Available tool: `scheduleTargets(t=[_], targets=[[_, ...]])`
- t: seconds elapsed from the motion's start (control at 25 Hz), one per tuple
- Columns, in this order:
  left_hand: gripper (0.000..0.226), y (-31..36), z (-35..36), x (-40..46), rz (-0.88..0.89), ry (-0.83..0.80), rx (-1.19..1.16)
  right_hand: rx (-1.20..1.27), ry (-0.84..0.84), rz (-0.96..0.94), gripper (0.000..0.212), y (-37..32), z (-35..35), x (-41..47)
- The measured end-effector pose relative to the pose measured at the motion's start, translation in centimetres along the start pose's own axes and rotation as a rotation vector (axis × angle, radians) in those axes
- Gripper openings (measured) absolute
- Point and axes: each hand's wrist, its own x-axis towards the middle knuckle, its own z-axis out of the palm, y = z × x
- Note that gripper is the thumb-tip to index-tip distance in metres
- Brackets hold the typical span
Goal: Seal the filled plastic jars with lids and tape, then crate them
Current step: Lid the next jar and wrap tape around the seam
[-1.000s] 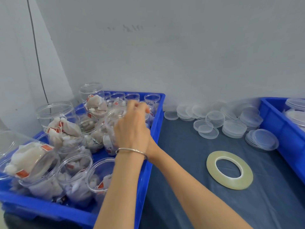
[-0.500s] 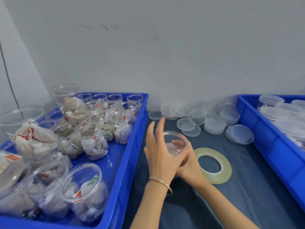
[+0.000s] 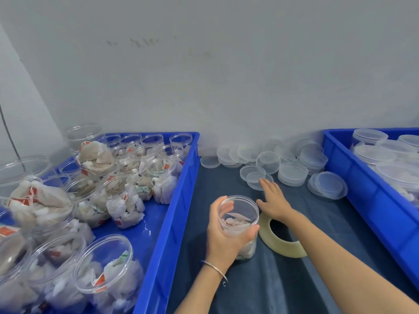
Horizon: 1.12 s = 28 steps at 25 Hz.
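Left hand is gripping an open filled jar standing on the blue mat beside the tape roll. Right hand, fingers extended and holding nothing, is reaching toward loose lids. Nested clear lids risk lifting together. Left crate is holding unsealed jars of sachets; right crate is holding lidded jars.
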Motion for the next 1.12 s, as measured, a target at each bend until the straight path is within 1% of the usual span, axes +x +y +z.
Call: scheduleTargets(t=[0.08,0.12,0.2,0.28,0.36,0.4,0.44,0.48,0.52,0.56,0.6,0.64,0.68,0.72,0.76,0.8,0.84,0.88,0.92,0.96,1.04,1.08,1.12], targets=[[0.08,0.2,0.0,0.0,0.001,0.002,0.011,-0.137,-0.083,0.032,0.071,0.1,0.5,0.7],[0.08,0.4,0.0,0.0,-0.002,-0.001,0.014,-0.194,-0.077,0.041,0.068,0.2,0.7,0.7],[0.079,0.5,-0.1,-0.1,-0.005,-0.002,0.014,-0.254,0.023,0.066,0.058,0.3,1.3,-0.1],[0.079,0.8,-0.2,-0.1,0.002,-0.007,0.007,-0.22,0.154,0.111,0.047,0.5,1.5,-1.5],[0.081,1.0,0.1,-0.3,0.011,-0.039,0.006,-0.146,0.202,0.15,0.037,1.0,1.0,-2.9],[0.081,1.1,0.3,-0.5,0.012,-0.06,0.003,-0.126,0.195,0.154,0.033,1.2,0.3,-3.7],[0.081,1.1,0.6,-0.8,0.012,-0.073,-0.001,-0.108,0.201,0.145,0.03,1.2,-0.4,-4.2],[0.08,1.1,0.8,-1.0,0.009,-0.08,-0.006,-0.044,0.246,0.13,0.029,1.1,-1.4,-4.7],[0.08,1.1,1.0,-1.1,0.004,-0.088,-0.01,0.096,0.331,0.125,0.031,0.8,-2.4,-5.3],[0.081,1.1,1.1,-1.2,0.002,-0.099,-0.014,0.303,0.413,0.159,0.033,0.2,-3.7,-5.9],[0.081,1.2,1.2,-1.3,0.0,-0.113,-0.017,0.549,0.467,0.191,0.033,-0.3,-5.0,-6.4],[0.082,1.2,1.3,-1.2,-0.003,-0.128,-0.016,0.834,0.464,0.19,0.03,-0.9,-6.3,-7.0],[0.083,1.2,1.3,-1.1,-0.008,-0.148,-0.014,1.137,0.384,0.173,0.025,-1.4,-7.5,-7.9],[0.083,1.2,1.3,-0.9,-0.015,-0.167,-0.016,1.377,0.248,0.164,0.02,-2.0,-8.3,-8.8],[0.083,1.3,1.4,-0.8,-0.022,-0.184,-0.021,1.443,0.104,0.174,0.017,-2.5,-8.7,-9.5],[0.083,1.2,1.5,-0.7,-0.026,-0.196,-0.023,1.316,-0.005,0.179,0.017,-2.9,-8.6,-10.2],[0.083,1.1,1.5,-0.6,-0.026,-0.207,-0.03,1.046,-0.068,0.165,0.021,-3.3,-8.2,-10.5],[0.082,1.1,1.5,-0.6,-0.03,-0.215,-0.038,0.759,-0.093,0.123,0.023,-3.8,-7.8,-10.8],[0.08,1.0,1.4,-0.6,-0.037,-0.226,-0.05,0.573,-0.079,0.066,0.019,-4.2,-7.4,-10.9],[0.079,0.8,1.4,-0.6,-0.043,-0.23,-0.053,0.478,-0.06,-0.017,0.017,-4.9,-7.3,-10.9],[0.078,0.9,1.4,-0.3,-0.041,-0.223,-0.047,0.297,-0.029,-0.255,0.046,-5.9,-7.4,-11.0],[0.075,1.0,1.5,-0.1,-0.046,-0.213,-0.048,0.181,-0.056,-0.348,0.052,-6.4,-7.2,-11.2],[0.07,1.1,1.7,0.2,-0.059,-0.201,-0.034,0.078,-0.072,-0.407,0.05,-7.0,-6.7,-11.4]])
